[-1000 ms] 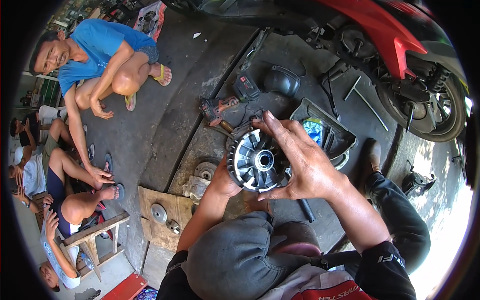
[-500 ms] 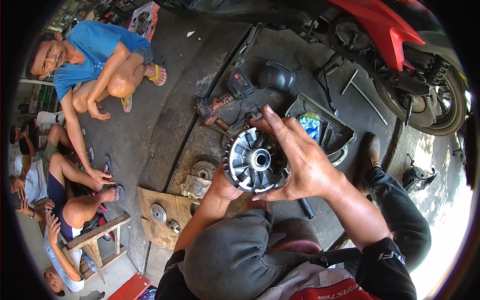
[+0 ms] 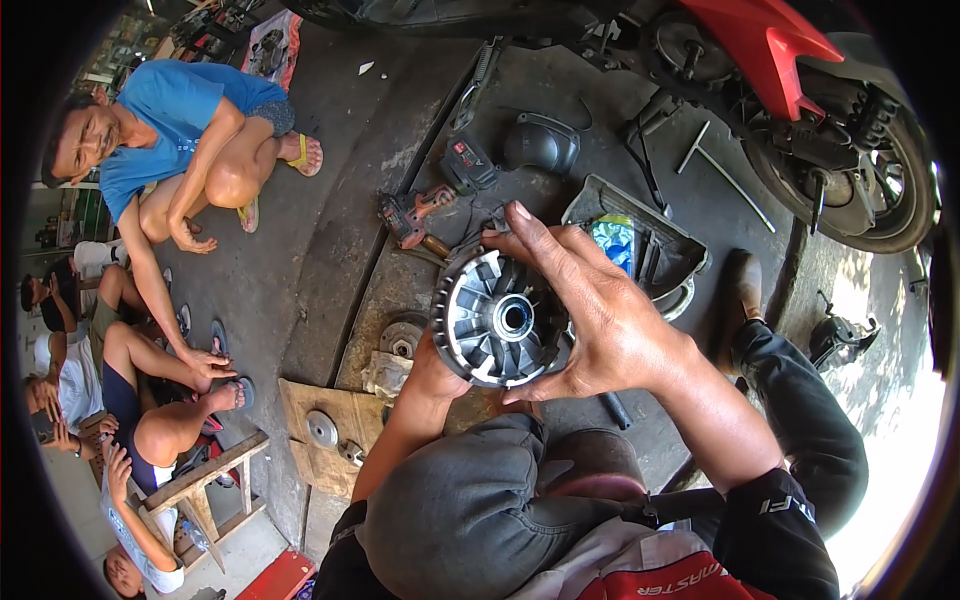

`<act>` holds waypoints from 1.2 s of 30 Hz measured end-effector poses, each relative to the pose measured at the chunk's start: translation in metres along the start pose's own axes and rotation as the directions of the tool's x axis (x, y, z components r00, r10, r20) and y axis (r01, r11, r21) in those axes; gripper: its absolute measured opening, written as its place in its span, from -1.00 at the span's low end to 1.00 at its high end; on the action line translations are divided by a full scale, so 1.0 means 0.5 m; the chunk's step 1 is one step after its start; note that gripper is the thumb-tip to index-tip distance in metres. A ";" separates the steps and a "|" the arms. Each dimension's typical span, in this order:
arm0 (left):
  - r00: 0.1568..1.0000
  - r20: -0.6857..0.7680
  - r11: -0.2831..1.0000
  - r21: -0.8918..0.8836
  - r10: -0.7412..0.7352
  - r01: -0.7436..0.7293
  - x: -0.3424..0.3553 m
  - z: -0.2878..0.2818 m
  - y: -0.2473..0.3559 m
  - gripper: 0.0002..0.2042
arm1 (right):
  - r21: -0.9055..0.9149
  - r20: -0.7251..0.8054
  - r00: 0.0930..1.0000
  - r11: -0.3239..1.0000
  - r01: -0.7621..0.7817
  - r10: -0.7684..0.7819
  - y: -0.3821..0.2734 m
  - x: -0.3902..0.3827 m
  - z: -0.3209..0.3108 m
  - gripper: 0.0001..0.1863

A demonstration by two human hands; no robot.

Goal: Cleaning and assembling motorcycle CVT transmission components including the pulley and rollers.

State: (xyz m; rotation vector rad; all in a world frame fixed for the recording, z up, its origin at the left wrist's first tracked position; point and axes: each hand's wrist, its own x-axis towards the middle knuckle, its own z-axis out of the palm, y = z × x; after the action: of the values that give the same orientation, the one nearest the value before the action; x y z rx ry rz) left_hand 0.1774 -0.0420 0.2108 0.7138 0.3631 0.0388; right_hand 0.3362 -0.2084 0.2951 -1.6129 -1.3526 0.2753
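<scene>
A round metal scooter variator (image 3: 478, 318) is held up in front of me, with its ribbed inner face and central bore turned toward me. Teeth run along its left rim. My right hand (image 3: 615, 322) grips it from the right, thumb low on the rim and fingers stretched over the top. At its lower left edge, my left hand (image 3: 430, 378) supports it, and those fingertips are hidden behind the metal. Beyond it lie a cordless power tool (image 3: 412, 215) and its battery (image 3: 468, 165). Near my left forearm, a round metal disc (image 3: 320, 429) rests on a cardboard sheet (image 3: 305, 400).
A red scooter (image 3: 765, 60) with its rear wheel stands at the far right. An open tray (image 3: 690, 240) holds a blue-green packet. Beside it are a T-handle wrench (image 3: 735, 175) and a dark cover (image 3: 545, 145). A person in blue (image 3: 185, 110) squats left, behind a wooden bench (image 3: 205, 475).
The variator tilts very slightly and sits a little further left in view, with both hands still on it. The whole scene has shifted slightly.
</scene>
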 end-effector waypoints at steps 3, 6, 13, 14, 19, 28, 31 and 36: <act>0.997 0.075 0.996 -0.089 -0.007 0.014 0.005 -0.001 -0.003 -0.11 | 0.004 0.017 1.000 1.000 -0.003 0.003 0.003 -0.003 -0.002 0.61; 0.990 0.143 0.984 -0.176 -0.001 0.026 0.009 -0.001 -0.005 -0.08 | 0.018 0.022 1.000 1.000 -0.009 0.008 0.001 -0.005 -0.004 0.61; 0.956 0.289 0.927 -0.370 0.056 0.057 0.013 -0.003 -0.015 0.00 | 0.070 0.037 0.999 0.998 -0.007 0.004 -0.004 -0.006 0.010 0.55; 0.949 0.308 0.916 -0.396 0.068 0.063 0.012 -0.002 -0.016 0.01 | 0.070 0.039 0.999 0.998 -0.004 0.001 -0.003 -0.007 0.014 0.55; 0.994 0.101 0.970 -0.242 0.046 -0.020 -0.003 -0.007 -0.010 0.17 | -0.055 -0.005 1.000 0.998 0.003 -0.003 0.006 -0.036 0.025 0.36; 0.976 0.181 0.989 -0.105 0.119 -0.101 0.008 0.019 0.035 0.11 | -0.314 0.050 0.992 0.945 -0.096 0.117 -0.001 -0.064 0.025 -0.09; 0.982 0.170 0.994 -0.092 0.079 -0.064 0.006 0.033 0.039 0.20 | -0.312 0.090 0.988 0.945 -0.095 0.129 0.007 -0.060 0.031 -0.09; 0.986 0.109 0.992 0.018 0.124 -0.126 0.003 0.026 0.034 0.14 | -0.299 0.097 0.984 0.948 -0.111 0.146 -0.001 -0.071 0.039 -0.05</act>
State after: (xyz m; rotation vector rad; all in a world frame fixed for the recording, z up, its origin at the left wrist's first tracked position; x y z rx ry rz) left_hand 0.1845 -0.0371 0.2305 0.7596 0.2152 0.1141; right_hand 0.3096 -0.2286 0.2719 -1.9641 -1.4305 0.2607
